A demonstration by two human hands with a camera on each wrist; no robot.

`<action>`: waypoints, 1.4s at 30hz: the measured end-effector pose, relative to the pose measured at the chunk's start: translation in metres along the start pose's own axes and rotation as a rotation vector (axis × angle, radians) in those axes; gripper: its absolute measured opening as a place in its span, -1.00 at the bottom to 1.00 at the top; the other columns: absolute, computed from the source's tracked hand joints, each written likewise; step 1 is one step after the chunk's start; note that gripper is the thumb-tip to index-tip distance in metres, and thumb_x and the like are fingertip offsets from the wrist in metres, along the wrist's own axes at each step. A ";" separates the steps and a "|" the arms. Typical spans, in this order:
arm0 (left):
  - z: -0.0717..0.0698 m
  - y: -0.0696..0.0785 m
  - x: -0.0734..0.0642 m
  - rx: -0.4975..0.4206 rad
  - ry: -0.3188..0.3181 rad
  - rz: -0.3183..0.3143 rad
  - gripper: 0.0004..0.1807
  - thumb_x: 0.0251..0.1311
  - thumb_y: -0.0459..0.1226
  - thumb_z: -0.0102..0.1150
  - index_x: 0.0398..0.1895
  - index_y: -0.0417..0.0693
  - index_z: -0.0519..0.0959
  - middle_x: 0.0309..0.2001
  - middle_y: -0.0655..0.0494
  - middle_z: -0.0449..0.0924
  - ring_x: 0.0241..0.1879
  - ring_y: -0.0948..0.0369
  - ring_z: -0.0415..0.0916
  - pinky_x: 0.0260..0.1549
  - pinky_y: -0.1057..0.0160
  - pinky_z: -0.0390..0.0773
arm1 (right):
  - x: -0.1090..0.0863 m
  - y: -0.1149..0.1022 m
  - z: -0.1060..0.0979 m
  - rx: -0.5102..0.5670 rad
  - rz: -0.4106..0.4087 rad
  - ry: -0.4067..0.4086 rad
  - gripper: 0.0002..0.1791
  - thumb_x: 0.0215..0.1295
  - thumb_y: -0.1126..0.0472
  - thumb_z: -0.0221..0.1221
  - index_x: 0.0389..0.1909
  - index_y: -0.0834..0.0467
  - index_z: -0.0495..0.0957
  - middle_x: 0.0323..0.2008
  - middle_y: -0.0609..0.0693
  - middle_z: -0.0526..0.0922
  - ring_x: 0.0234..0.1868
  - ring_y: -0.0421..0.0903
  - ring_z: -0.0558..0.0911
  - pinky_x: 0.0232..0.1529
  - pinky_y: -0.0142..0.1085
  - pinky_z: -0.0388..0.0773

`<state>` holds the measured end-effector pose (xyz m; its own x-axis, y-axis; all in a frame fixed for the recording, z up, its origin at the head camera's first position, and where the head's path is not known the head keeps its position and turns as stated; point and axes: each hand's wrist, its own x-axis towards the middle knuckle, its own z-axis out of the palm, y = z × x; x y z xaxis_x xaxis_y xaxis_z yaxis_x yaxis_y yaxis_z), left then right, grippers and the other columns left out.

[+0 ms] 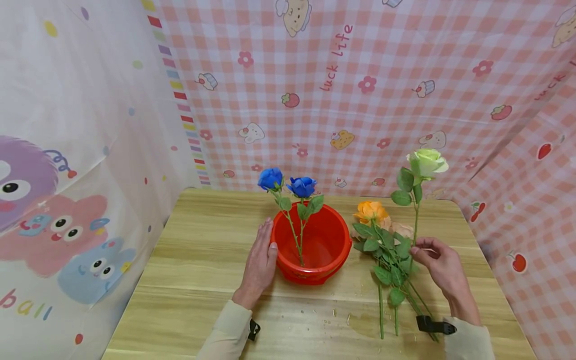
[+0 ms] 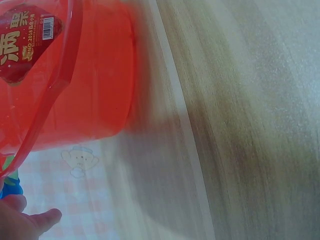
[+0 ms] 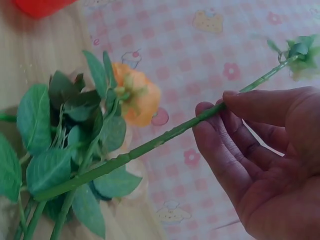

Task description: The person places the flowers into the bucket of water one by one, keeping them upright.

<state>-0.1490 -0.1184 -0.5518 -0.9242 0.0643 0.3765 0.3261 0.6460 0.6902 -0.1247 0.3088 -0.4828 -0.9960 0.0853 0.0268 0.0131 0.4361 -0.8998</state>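
Between thumb and fingertips, my right hand [image 1: 443, 265] pinches the stem of a pale green rose [image 1: 427, 162], its bloom up high. In the right wrist view the rose stem [image 3: 150, 145] slants across, its lower end over the leaves of other flowers. My left hand [image 1: 261, 260] rests with straight fingers against the left side of a red bucket [image 1: 312, 274]. Two blue roses, one on the left [image 1: 271, 179] and one on the right [image 1: 302, 187], stand in the bucket and lean on its back rim. The left wrist view shows the bucket's label [image 2: 25, 40].
Right of the bucket, an orange rose [image 1: 371, 211] and peach blooms [image 1: 402, 229] lie in a leafy pile on the wooden table [image 1: 202, 265]. Water drops and a puddle [image 1: 366, 324] wet the table's front. A pink checked cloth [image 1: 382, 60] hangs behind.
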 end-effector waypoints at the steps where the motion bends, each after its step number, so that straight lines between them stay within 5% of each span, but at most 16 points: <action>1: 0.000 0.000 0.000 0.000 0.001 0.001 -0.37 0.57 -0.20 -0.23 0.63 -0.19 0.15 0.61 -0.02 0.14 0.59 -0.02 0.06 0.54 -0.07 0.12 | 0.000 -0.002 0.001 0.010 -0.006 0.005 -0.58 0.49 0.17 0.23 0.13 0.44 0.49 -0.22 -0.26 0.69 -0.20 -0.36 0.72 -0.21 -0.50 0.67; 42: 0.000 -0.001 0.001 0.002 0.016 0.019 -0.38 0.56 -0.22 -0.21 0.62 -0.21 0.17 0.60 -0.04 0.16 0.59 0.01 0.06 0.55 -0.01 0.10 | 0.020 -0.092 0.049 0.353 -0.101 0.141 -0.77 0.39 0.40 0.26 0.00 0.40 0.56 -0.19 -0.11 0.70 -0.16 -0.27 0.74 -0.08 -0.40 0.71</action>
<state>-0.1500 -0.1188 -0.5526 -0.9145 0.0650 0.3994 0.3436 0.6460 0.6816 -0.1498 0.2265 -0.4213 -0.9684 0.1911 0.1601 -0.1398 0.1153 -0.9834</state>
